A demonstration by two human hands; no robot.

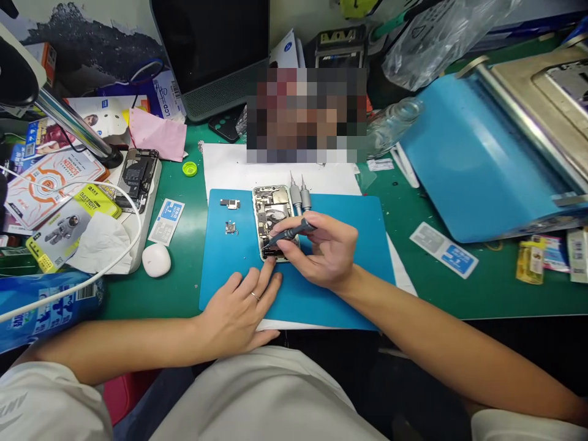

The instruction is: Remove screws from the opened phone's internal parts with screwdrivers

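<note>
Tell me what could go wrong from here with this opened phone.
The dark slim tool in the right hand points into the opened phone, so a slip might damage exposed components. Two small loose parts lie on the blue mat beyond the left hand; a brush could scatter them. The two screwdrivers close to the right hand might roll if bumped.
</note>
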